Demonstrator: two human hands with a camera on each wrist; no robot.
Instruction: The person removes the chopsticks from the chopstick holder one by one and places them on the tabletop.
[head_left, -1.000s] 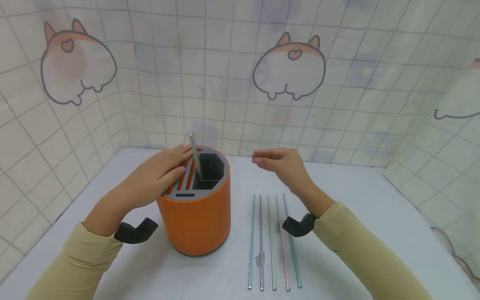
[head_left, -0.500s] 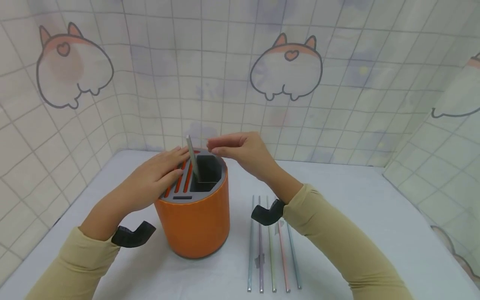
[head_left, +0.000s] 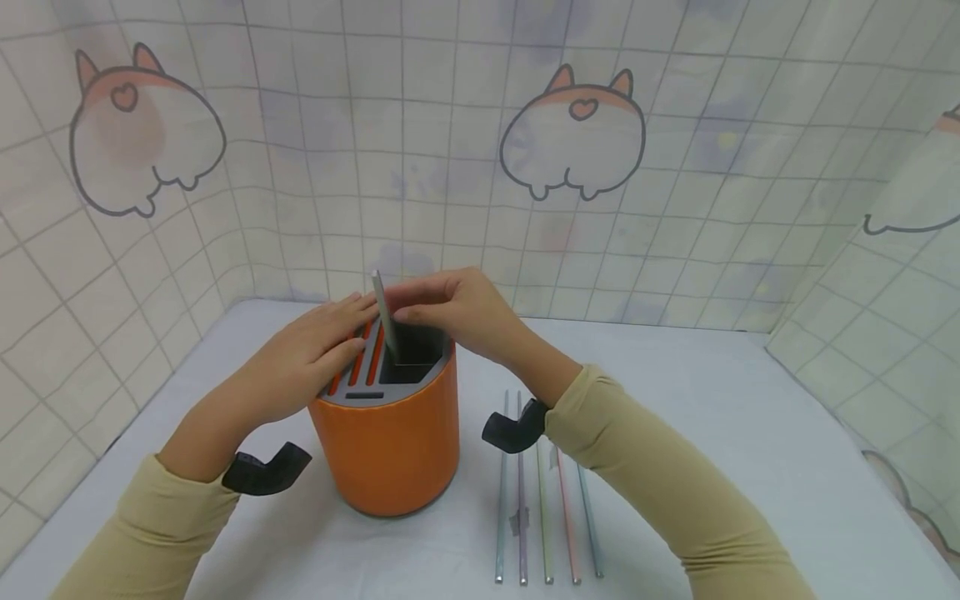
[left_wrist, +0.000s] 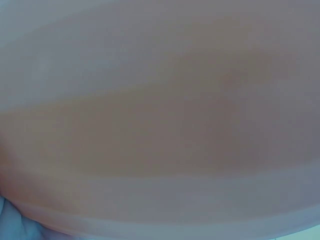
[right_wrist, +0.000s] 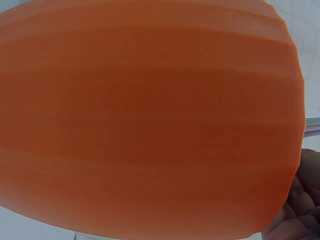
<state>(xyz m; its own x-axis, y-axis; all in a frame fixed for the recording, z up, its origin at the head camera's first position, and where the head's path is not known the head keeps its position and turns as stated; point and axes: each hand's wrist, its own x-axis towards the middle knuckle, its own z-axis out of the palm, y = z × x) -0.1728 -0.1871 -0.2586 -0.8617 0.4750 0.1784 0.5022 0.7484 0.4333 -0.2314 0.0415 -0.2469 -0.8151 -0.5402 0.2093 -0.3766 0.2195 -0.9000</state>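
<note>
An orange round holder with a grey slotted top stands on the table. A flat pale grey stick leans in its large dark compartment, its upper end sticking out. My left hand rests flat on the slotted top, left of the stick. My right hand reaches over the compartment from the right. Its thumb is beside the stick, with the fingers partly behind it; I cannot tell whether they press on it. In both wrist views the holder's side fills most of the picture, blurred in the left.
Several thin pastel rods lie side by side on the white table, right of the holder and partly under my right forearm. Tile-patterned cloth closes off the back and sides.
My right hand has moved left, from above the rods to over the holder, and is now at the stick. My left hand stays on the top. The stick's lean looks the same.
</note>
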